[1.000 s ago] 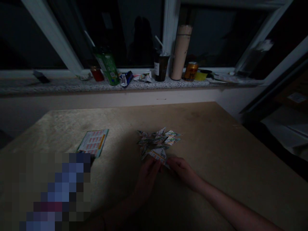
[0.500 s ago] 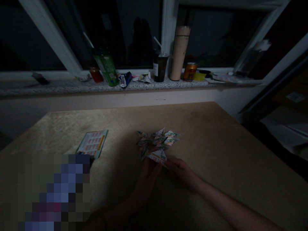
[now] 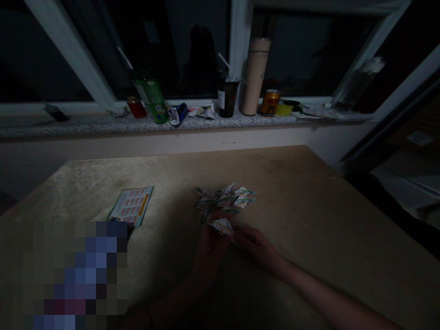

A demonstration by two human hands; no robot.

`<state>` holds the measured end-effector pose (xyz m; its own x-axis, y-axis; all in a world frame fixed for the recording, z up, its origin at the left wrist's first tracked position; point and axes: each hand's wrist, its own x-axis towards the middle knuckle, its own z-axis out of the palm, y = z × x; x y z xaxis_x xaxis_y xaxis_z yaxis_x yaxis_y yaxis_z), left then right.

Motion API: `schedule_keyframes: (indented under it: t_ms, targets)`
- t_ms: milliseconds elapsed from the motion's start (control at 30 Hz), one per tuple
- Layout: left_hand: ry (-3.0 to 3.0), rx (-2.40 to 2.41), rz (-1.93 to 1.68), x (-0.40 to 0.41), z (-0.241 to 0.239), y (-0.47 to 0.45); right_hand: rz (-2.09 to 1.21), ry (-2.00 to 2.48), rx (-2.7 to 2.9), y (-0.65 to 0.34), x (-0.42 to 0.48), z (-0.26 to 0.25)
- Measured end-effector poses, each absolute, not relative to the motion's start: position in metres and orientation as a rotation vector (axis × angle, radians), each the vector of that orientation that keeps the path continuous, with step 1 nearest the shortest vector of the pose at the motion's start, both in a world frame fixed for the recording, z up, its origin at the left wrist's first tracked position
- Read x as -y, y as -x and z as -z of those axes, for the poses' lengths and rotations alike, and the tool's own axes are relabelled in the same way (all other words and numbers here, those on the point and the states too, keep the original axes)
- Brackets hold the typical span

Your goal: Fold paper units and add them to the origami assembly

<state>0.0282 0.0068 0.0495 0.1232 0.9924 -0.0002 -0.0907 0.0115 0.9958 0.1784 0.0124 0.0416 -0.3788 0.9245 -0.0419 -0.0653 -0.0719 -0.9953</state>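
In dim light a folded printed paper piece (image 3: 222, 226) sits between my two hands just above the tan table (image 3: 309, 201). My left hand (image 3: 208, 252) pinches its left side with the fingers closed. My right hand (image 3: 256, 245) pinches its right corner. Just beyond lies a pile of similar folded paper pieces (image 3: 223, 201), touching the held one or nearly so. A flat printed sheet (image 3: 132, 206) lies to the left of the pile.
A stone windowsill (image 3: 85, 123) runs along the back with a green carton (image 3: 151, 98), a dark cup with a straw (image 3: 227, 96), a tall beige flask (image 3: 254, 75), an orange can (image 3: 270, 101) and wrappers. A blurred-out patch covers the lower left.
Both hands have turned the folded piece a little; its white tip now points up and left, and the hands sit slightly closer to the pile.
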Motion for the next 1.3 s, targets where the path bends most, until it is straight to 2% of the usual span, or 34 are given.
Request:
schedule_keyframes:
  t_ms: [233,533,667,867,1300]
  targets:
    - [-1.167,-1.120,-1.044,-0.010,-0.054,-0.031,-1.391,1.015,1.235,-0.185,-0.013,-0.045]
    - [-1.503,-1.064,-1.004,-0.009,-0.049,-0.028,-1.068,1.125,1.550,-0.188,-0.010,-0.056]
    - [-1.422,-1.112,-0.969,-0.007,-0.046,-0.029,-0.957,1.031,1.618,-0.190,-0.011,-0.057]
    - [-1.280,-1.110,-0.975,-0.008,-0.046,-0.031,-0.858,0.945,1.664,-0.192,-0.014,-0.060]
    - [-1.476,-1.201,-0.775,-0.006,-0.051,-0.030,-0.729,0.936,1.750,-0.192,-0.010,-0.058]
